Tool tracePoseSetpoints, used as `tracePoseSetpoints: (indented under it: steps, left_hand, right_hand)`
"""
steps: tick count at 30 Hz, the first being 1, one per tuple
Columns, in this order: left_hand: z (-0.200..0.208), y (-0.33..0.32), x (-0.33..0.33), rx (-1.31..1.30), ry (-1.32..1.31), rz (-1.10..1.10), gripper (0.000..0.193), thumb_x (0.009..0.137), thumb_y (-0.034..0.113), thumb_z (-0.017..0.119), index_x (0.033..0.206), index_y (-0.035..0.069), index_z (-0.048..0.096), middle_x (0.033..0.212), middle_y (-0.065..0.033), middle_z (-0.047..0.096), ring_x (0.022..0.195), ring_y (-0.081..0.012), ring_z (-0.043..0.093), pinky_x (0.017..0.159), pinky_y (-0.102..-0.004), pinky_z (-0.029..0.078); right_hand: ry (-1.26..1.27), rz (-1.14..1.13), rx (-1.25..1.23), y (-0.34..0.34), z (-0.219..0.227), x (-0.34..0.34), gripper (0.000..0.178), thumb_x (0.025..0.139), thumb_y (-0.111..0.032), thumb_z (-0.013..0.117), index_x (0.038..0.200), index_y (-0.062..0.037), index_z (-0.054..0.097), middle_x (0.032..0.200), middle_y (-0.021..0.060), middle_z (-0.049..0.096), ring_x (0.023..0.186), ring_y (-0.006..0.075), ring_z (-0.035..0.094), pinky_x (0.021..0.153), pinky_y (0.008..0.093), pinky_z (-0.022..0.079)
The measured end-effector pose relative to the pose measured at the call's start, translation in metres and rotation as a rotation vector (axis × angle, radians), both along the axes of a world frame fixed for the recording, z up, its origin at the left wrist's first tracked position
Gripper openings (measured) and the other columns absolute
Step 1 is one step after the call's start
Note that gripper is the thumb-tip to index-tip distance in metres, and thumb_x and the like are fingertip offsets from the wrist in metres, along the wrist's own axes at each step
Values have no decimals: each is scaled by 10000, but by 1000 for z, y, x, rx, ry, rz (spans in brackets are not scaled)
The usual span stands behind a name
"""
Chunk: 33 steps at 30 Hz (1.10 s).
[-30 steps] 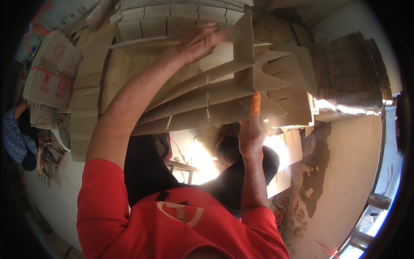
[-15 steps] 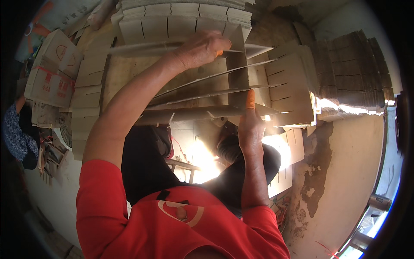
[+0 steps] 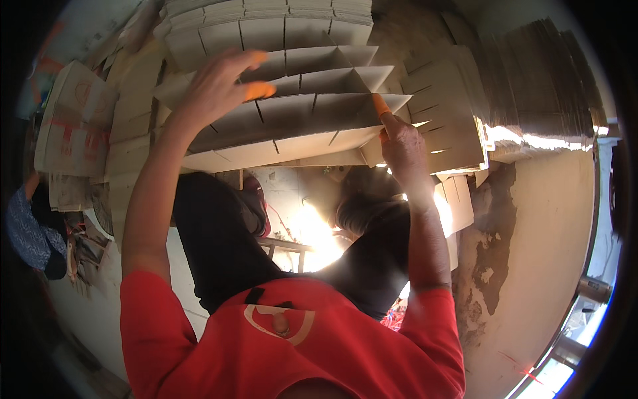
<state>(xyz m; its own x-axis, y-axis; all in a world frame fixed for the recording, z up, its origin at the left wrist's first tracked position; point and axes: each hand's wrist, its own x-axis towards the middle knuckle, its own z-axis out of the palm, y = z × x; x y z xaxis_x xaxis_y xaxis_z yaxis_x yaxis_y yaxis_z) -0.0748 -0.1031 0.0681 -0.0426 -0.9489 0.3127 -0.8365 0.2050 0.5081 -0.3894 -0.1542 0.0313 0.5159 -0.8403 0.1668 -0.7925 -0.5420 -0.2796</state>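
Note:
Several long slotted cardboard strips (image 3: 266, 112) stand on edge side by side in front of me. At their right end, a crosswise cardboard strip runs through them. My right hand (image 3: 403, 147) grips the near right corner of this partition, its orange-covered index finger along the cardboard. The thumb side is partly hidden. Above the left part of the strips hovers my left hand (image 3: 216, 88), slightly blurred. Its orange-covered thumb and finger are spread, with nothing between them.
A stack of slotted cardboard (image 3: 266, 36) lies beyond the strips. More slotted sheets (image 3: 445, 110) are at the right, with tall brownish stacks (image 3: 541, 90) by the wall. A printed carton (image 3: 73, 126) stands at left. Another person's patterned sleeve (image 3: 26, 229) shows at far left.
My left hand has let go of the crosswise strip and moved left. The long strips now stand more upright and evenly apart. My right hand has shifted slightly right and up.

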Motion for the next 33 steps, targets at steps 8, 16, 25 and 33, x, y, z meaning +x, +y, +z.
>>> tracePoseSetpoints:
  steps: [8,16,25,33]
  left_hand:
    - [-32,75,56,1,124,228,397,767,36,691,1149,14,586,1057,-120,613,979,-210,592,860,-303,452]
    - [-42,50,79,227,356,184,150,818,-25,618,965,-44,643,827,-63,660,798,-87,591,731,-228,464]
    - [-34,41,74,257,271,110,152,807,6,626,955,-27,633,859,-77,661,787,-134,603,721,-249,465]
    - [-34,29,66,8,-173,28,139,780,3,606,917,-21,598,864,-173,619,821,-329,588,702,-348,473]
  right_hand:
    - [-252,-122,-466,-18,-11,-81,503,769,-84,708,1243,-93,540,1085,118,629,858,280,624,729,332,505]
    - [461,-660,-299,-63,-9,-152,651,707,-407,711,1239,-112,480,1104,112,546,1056,291,504,823,419,425]
    - [82,-583,-130,-101,-10,-193,480,719,-377,707,1027,-52,533,997,189,630,949,372,574,767,438,432]
    - [137,-670,-359,-74,38,-162,315,888,-358,561,1104,-131,533,783,202,640,769,390,615,651,469,472]
